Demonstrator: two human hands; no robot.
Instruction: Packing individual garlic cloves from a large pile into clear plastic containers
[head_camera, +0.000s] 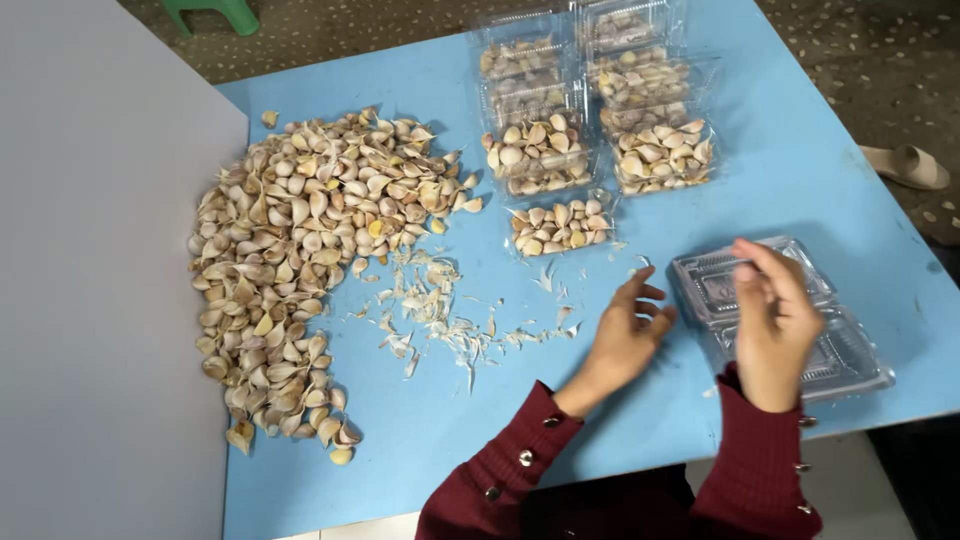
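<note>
A big pile of unpeeled garlic cloves (300, 240) covers the left part of the blue table (800, 170). My left hand (625, 335) hovers just above the table to the left of a stack of empty clear plastic clamshell boxes (780, 320), fingers loosely curled and apart, holding nothing. My right hand (775, 315) is raised over that stack, its fingertips pinched together at the top; I cannot tell if anything small is between them. Both arms wear dark red sleeves with buttons.
Several clear boxes filled with garlic cloves (590, 120) stand at the back of the table. Loose garlic skins (440, 310) lie scattered in the middle. A grey board (90, 280) covers the left side. A beige slipper (910, 165) lies on the floor at right.
</note>
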